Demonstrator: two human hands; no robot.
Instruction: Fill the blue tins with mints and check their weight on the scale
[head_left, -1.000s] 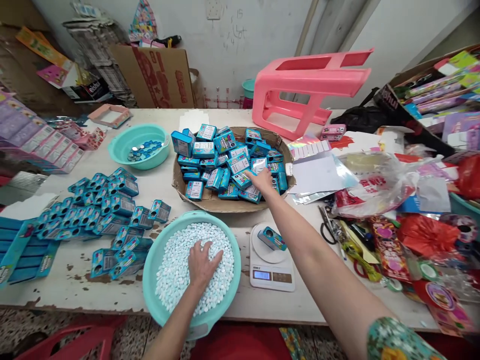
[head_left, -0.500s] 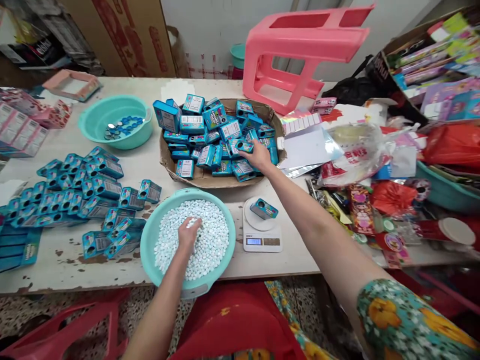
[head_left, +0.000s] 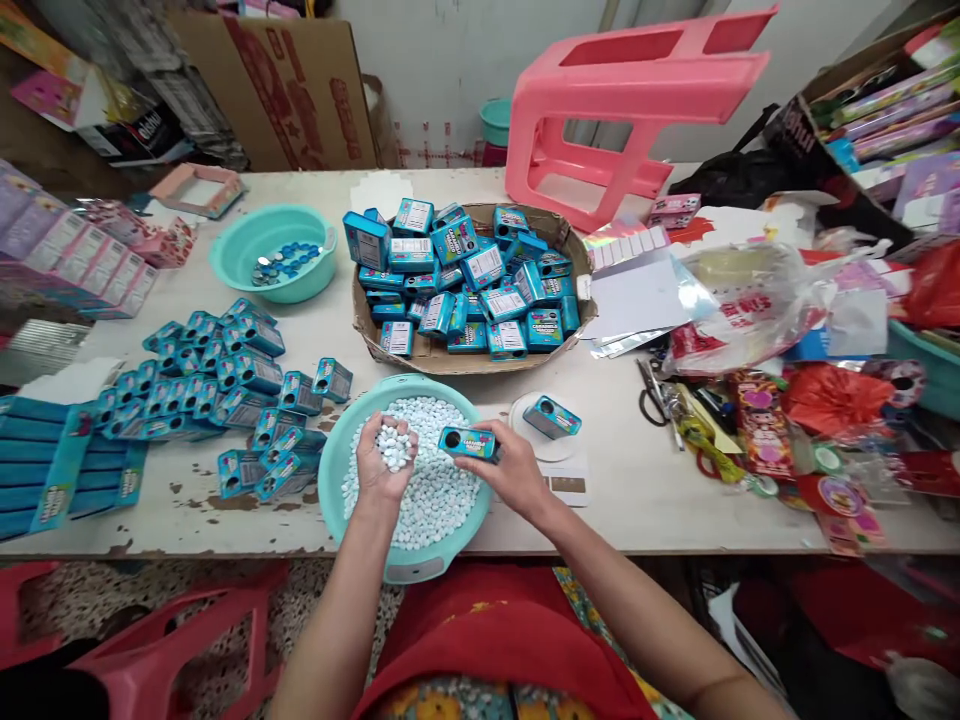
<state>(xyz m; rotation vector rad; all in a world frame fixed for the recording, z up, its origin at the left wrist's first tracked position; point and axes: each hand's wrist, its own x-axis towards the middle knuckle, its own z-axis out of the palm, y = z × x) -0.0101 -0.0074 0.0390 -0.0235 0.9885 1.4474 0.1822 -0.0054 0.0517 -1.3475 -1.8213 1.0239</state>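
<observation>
My left hand (head_left: 384, 465) is cupped palm up over the green basin (head_left: 330, 470), holding a heap of small white candies (head_left: 395, 445). Its fingers curl around the heap. My right hand (head_left: 510, 462) grips a blue box (head_left: 469, 443) by its right end, with the box's round dark opening facing up. That box is over the right part of the basin, beside my left hand. More white candies (head_left: 442, 500) fill the basin. To the right, another blue box (head_left: 553, 416) lies on the white scale (head_left: 577, 480), partly hidden by my right hand.
A cardboard tray (head_left: 420, 362) of blue boxes stands behind the basin. Many blue boxes (head_left: 255, 370) cover the table at left, near a second basin (head_left: 225, 255) with blue lids. Scissors (head_left: 652, 395), wrappers and a plastic bag (head_left: 739, 300) lie right; a pink stool (head_left: 637, 90) stands behind.
My left hand has risen from the candies and turned palm up with a heap. My right hand has brought a blue box from the cardboard tray to the basin. The view has shifted.
</observation>
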